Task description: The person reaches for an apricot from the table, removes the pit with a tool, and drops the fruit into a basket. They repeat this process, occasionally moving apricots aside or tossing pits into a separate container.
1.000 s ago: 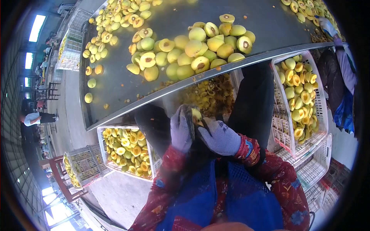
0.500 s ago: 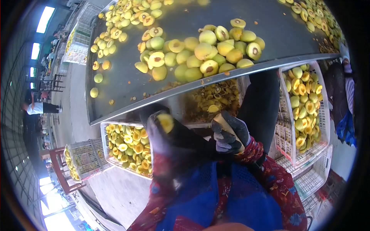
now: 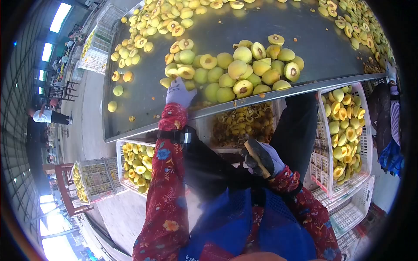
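Note:
My left hand [image 3: 179,92], in a pale glove, reaches over the metal table's edge to the near left of a pile of yellow-green stone fruit [image 3: 237,69]. Its thumb stands apart from the fingers, whose tips touch a cut fruit [image 3: 166,82] and are partly hidden. Many fruits in the pile are cut and show brown pits. Closed in front of my lap, my right hand [image 3: 272,158], in a pale glove with dark fingers, grips a wooden-handled tool [image 3: 257,158]. The tool's working end cannot be made out.
The metal table [image 3: 143,98] bears more fruit at its far side. Beneath its edge lies a heap of scraps [image 3: 244,124]. Crates of fruit halves stand on the left [image 3: 122,167] and right [image 3: 365,126]. A co-worker's gloved hand [image 3: 391,71] is at far right.
My left hand has moved up from beside the left crate, where a fruit half showed at it, to the pile on the table. My right hand has turned slightly, still holding the tool.

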`<action>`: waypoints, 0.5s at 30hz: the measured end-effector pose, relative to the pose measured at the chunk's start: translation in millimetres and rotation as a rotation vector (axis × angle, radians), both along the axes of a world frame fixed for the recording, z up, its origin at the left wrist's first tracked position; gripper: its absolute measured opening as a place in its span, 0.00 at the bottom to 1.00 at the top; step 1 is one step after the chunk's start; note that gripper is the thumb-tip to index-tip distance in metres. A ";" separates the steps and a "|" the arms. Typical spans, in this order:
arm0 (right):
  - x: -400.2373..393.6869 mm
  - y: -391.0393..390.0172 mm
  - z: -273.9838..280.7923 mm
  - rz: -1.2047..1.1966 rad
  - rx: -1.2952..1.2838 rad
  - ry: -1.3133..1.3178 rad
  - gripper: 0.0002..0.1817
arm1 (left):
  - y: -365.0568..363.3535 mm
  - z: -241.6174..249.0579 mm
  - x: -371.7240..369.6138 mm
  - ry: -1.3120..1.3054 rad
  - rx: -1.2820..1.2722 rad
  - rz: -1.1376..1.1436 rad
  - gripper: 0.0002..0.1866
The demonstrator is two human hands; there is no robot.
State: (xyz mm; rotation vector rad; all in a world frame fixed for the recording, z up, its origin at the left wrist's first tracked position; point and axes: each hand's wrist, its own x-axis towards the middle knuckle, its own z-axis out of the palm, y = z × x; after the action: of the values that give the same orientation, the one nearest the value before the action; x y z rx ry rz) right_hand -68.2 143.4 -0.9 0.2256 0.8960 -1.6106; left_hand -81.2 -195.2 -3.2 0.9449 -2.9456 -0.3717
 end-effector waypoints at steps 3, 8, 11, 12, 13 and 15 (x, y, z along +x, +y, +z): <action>-2.2 4.4 13.5 0.020 0.046 0.153 0.20 | 5.1 11.0 13.1 0.228 0.517 0.062 0.30; -0.9 -3.3 39.5 0.195 0.126 0.562 0.12 | 54.3 26.5 74.2 0.685 0.979 -0.207 0.32; 10.4 -6.0 39.6 0.242 0.091 1.292 0.10 | 104.6 44.9 93.1 0.569 1.100 -0.084 0.34; 13.8 -5.3 37.4 0.244 0.113 1.525 0.11 | 118.8 45.8 99.1 0.575 1.199 -0.057 0.35; 17.3 -4.7 35.2 0.221 0.148 1.748 0.13 | 130.7 43.5 105.4 0.648 1.389 -0.049 0.35; 20.4 -5.4 34.2 0.166 0.209 2.207 0.12 | 150.3 43.8 103.1 0.796 1.740 -0.017 0.31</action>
State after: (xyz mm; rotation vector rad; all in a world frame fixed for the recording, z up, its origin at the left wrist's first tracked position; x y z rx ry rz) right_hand -47.8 137.9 33.2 -1.7746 2.4807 -1.0374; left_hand 21.9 -44.9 40.6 0.4040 -1.3393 -2.5812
